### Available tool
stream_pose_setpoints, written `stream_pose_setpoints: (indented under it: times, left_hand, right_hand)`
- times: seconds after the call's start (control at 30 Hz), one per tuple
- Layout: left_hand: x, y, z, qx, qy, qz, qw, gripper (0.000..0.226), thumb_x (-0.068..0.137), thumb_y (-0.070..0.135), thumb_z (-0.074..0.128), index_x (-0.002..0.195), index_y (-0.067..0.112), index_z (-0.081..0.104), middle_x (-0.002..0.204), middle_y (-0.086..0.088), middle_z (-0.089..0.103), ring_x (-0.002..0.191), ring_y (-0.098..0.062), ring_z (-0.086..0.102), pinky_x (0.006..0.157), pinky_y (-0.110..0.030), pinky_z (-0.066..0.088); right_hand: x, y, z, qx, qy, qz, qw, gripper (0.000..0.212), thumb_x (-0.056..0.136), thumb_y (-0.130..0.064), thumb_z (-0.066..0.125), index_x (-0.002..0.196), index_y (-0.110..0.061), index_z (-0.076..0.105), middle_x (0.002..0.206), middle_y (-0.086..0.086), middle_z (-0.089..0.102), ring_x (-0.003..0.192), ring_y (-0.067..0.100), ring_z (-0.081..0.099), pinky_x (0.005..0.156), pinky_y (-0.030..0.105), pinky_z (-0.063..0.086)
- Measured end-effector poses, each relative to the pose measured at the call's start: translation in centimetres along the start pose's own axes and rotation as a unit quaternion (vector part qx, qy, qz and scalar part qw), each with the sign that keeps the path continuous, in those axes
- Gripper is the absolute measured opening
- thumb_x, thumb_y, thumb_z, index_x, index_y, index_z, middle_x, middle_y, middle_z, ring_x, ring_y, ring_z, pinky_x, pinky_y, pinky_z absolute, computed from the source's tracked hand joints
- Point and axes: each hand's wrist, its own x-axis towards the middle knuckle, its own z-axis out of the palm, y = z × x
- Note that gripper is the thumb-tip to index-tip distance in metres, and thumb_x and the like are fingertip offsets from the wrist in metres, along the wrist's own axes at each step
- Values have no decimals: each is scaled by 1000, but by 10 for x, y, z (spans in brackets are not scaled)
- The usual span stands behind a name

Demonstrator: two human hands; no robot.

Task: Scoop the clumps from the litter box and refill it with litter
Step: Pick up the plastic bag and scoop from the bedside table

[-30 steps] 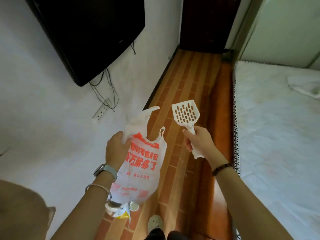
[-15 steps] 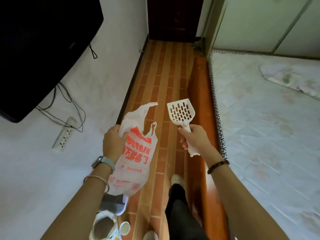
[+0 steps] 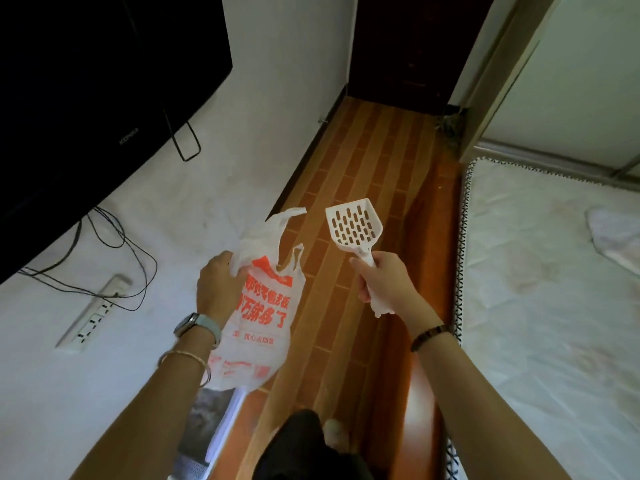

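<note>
Standing on a floor (image 3: 349,188) of reddish-brown brick-pattern tiles, one dark trouser leg (image 3: 304,445) and a pale shoe (image 3: 334,433) showing at the bottom edge. Just left of the leg, partly hidden behind the left forearm, a white-rimmed litter box (image 3: 221,424) with greyish contents; clumps not clear enough to tell.

Hanging above it, a thin white plastic bag (image 3: 259,317) printed with red lettering, limp and crumpled, its two loop handles sticking up. Left hand (image 3: 216,289) clenched on the bag's upper edge beside one handle, fingers (image 3: 225,263) curled tight; watch and thin bangles on that wrist.

Beside the bag and apart from it, a white plastic litter scoop (image 3: 355,228), slotted pan raised, nothing in it, tilted slightly away. Right hand (image 3: 384,282) wrapped around the scoop's handle, fingers closed, the handle's end poking out below the palm; dark beaded bracelet on the wrist.

To the right, a bed (image 3: 554,289) with a pale patterned mattress and a wooden side rail. To the left, a white wall with a power strip (image 3: 91,313), looping black cables and a dark wall-mounted television (image 3: 86,81). Farthest off, a dark doorway (image 3: 405,46) at the end of the narrow floor.
</note>
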Motion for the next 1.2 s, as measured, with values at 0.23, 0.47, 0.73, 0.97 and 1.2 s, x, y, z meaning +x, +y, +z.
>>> stream_pose_setpoints:
  times: [0.23,0.47,0.73,0.97,1.2]
  left_hand:
    - [75,-16,27,23,3,-55,998,18,92,24,63,91,6,59,85,-7,61,75,-24,56,56,-26,36]
    - [156,-31,45,7,2,-116,993,21,91,21,63,90,1,60,91,-18,66,82,-35,58,64,-33,37]
    - [182,-43,33,-5,50,-205,978,19,93,27,58,84,10,53,80,-5,59,72,-23,53,54,-25,31]
    - [145,-77,35,-3,119,-355,927,17,92,24,58,94,7,58,92,-12,65,81,-30,57,64,-32,35]
    - [61,-63,58,-11,251,-510,823,20,88,14,61,104,3,63,94,-17,69,89,-38,64,70,-37,46]
  right_hand:
    - [102,-30,5,-38,-70,-20,997,23,96,-25,57,81,-9,63,63,10,64,46,15,56,46,24,50]
    - [198,-77,22,-93,-142,-58,984,16,97,-25,56,93,-12,64,55,3,62,41,11,55,43,20,46]
    - [264,-126,76,-108,-273,-43,955,18,96,-21,58,103,-5,62,62,10,59,46,14,51,44,24,44]
    - [289,-150,133,-206,-413,-74,884,20,94,-21,59,78,-9,59,54,5,57,37,9,49,38,19,40]
    - [296,-164,186,-315,-539,-170,762,23,94,-28,59,89,-6,63,60,6,64,42,11,55,41,21,43]
